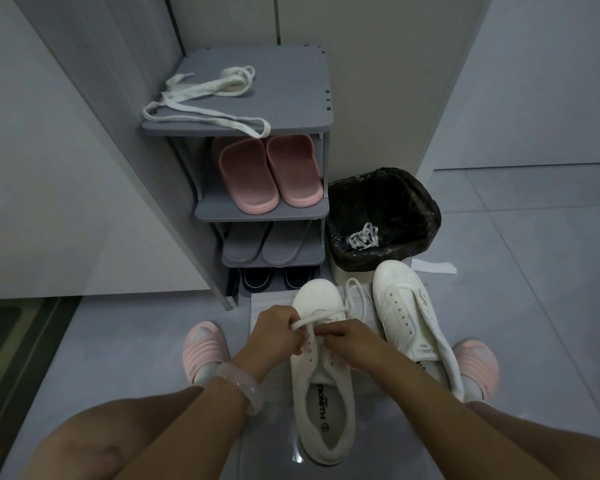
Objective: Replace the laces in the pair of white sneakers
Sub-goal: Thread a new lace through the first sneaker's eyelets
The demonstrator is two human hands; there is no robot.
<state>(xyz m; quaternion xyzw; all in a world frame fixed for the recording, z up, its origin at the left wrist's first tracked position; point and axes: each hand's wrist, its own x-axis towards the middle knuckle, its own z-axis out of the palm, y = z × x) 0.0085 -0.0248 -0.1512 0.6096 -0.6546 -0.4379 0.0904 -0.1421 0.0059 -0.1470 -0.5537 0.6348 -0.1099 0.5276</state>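
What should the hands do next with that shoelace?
Probably pull the lace through and feed its end into the next empty hole. Both the left hand and the right hand pinch the lace over the near sneaker, which has only its front holes laced. The other sneaker has bare holes, and a spare lace waits on the shoe rack.
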